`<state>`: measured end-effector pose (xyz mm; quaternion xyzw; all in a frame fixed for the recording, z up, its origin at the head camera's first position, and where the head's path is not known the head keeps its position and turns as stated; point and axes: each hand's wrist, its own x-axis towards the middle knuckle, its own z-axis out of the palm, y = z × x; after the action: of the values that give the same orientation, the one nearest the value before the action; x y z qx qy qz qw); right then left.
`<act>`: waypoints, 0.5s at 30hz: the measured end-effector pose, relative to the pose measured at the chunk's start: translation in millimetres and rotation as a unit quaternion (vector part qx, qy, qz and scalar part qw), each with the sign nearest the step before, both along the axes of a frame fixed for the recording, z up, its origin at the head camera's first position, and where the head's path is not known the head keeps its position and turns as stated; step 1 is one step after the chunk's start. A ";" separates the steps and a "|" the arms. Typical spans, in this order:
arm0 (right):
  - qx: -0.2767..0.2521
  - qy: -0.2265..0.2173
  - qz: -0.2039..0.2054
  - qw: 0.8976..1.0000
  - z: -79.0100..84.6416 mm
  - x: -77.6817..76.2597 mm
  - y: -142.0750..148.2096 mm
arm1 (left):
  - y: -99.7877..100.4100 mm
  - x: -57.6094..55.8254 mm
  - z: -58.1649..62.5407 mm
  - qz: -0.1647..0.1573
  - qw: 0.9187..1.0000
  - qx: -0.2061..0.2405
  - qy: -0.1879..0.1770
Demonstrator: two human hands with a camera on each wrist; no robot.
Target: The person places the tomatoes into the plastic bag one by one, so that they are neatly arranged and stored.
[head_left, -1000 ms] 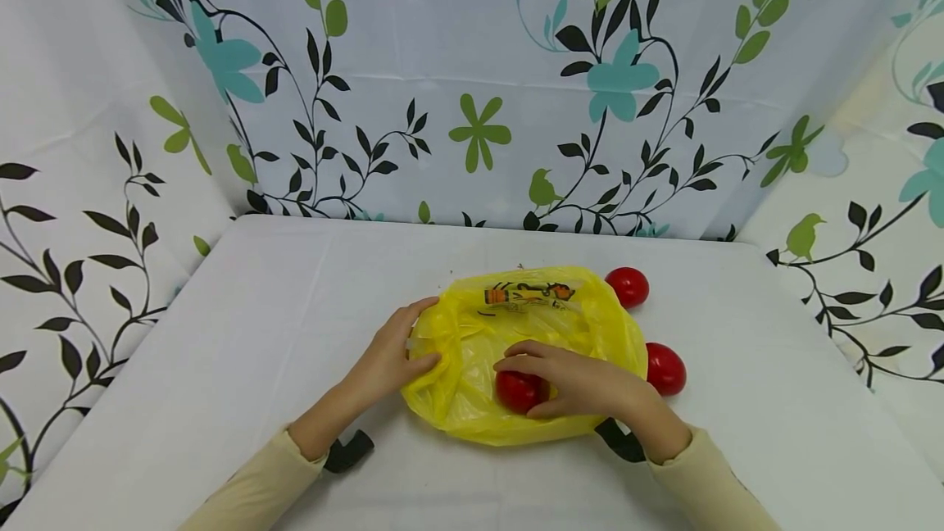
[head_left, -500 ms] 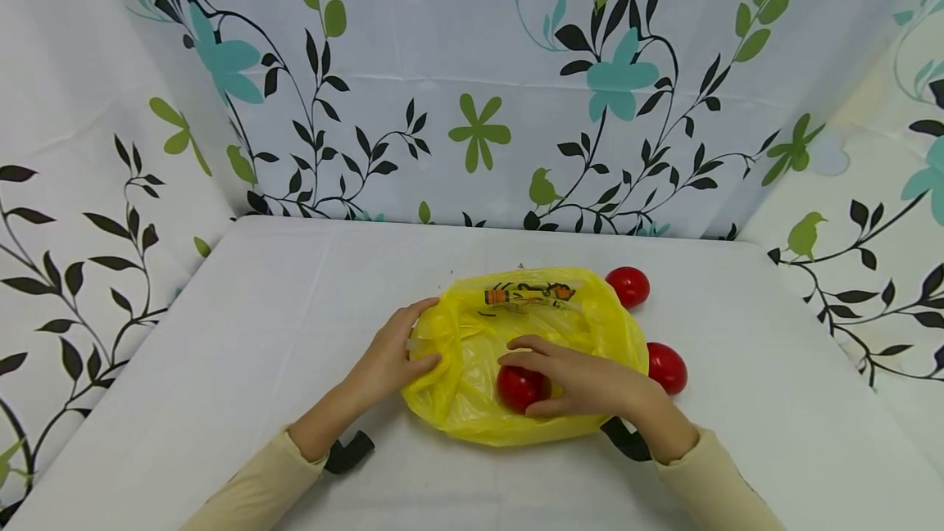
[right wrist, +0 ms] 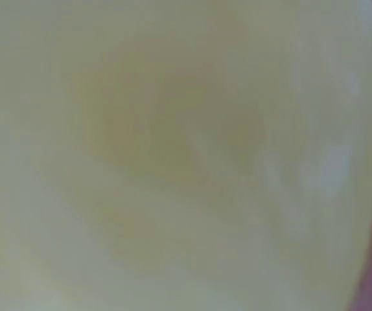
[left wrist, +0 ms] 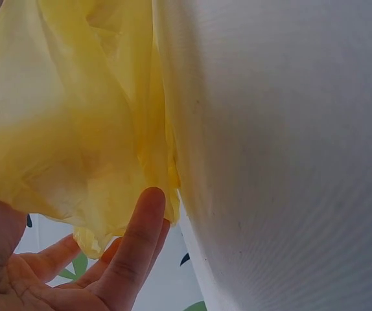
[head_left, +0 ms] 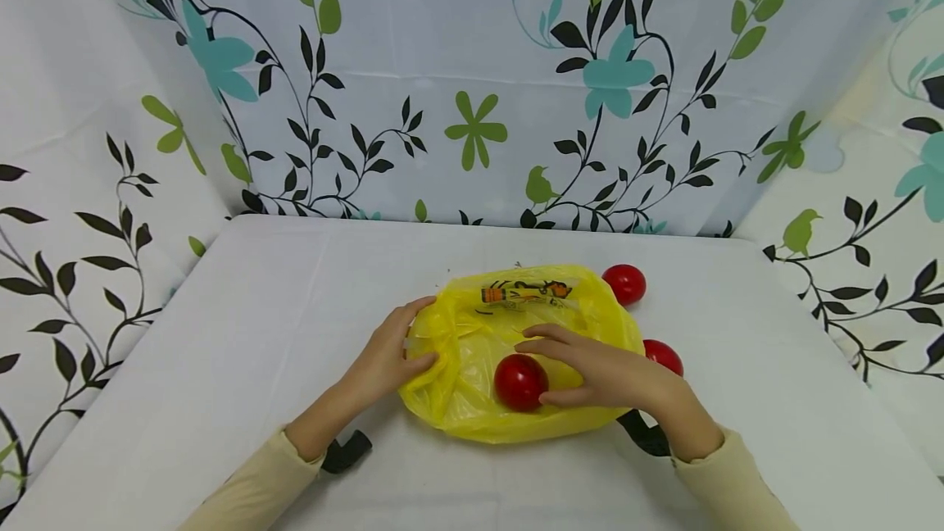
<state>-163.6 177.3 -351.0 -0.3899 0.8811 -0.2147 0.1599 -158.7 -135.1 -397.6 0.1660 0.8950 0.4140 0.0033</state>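
Observation:
A thin yellow plastic bag point(head_left: 472, 420) lies on the white table with its mouth spread wide. Inside it, towards the near side, sits a shiny red ball-shaped object point(head_left: 520, 383). My right hand point(head_left: 597, 367) hovers over the bag, fingers spread, thumb tip right at the red object's side. My left hand point(head_left: 387, 351) rests against the bag's left edge, thumb over the rim; in the left wrist view its fingers point(left wrist: 137, 249) extend loosely along the plastic. Blurred yellow plastic point(right wrist: 173, 155) fills most of the right wrist view.
Another red round object point(head_left: 624, 284) lies past the bag's far right corner. A third red round object point(head_left: 665, 356) sits right of the bag, partly behind my right wrist. A leaf-patterned curtain point(head_left: 413, 23) stands along the back edge and both sides of the table point(head_left: 310, 293).
My right hand, earlier around the red object in the bag, has let go and drawn back to the right with its fingers spreading. The left hand has stayed at the bag's edge.

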 end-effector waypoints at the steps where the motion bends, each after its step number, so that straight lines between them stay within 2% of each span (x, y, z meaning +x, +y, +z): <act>1: -0.001 0.006 -0.004 1.000 0.6 0.0 2.6 | -0.3 -0.4 -0.3 0.000 1.000 -0.001 0.000; 7: -0.014 0.037 -0.025 0.999 5.6 2.5 19.1 | -0.9 -0.7 -1.2 -0.004 1.000 0.003 0.012; 12: -0.019 0.045 -0.047 0.998 10.5 5.0 32.6 | -0.1 0.6 -2.2 -0.006 1.000 0.003 0.028; 15: -0.020 0.047 -0.065 0.997 13.6 6.1 41.1 | 0.5 0.7 -2.1 -0.003 1.000 0.003 0.018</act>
<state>-157.4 218.3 -337.4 -0.3449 0.9066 -0.2231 0.0960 -158.0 -134.6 -399.6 0.1764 0.8933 0.4133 -0.0118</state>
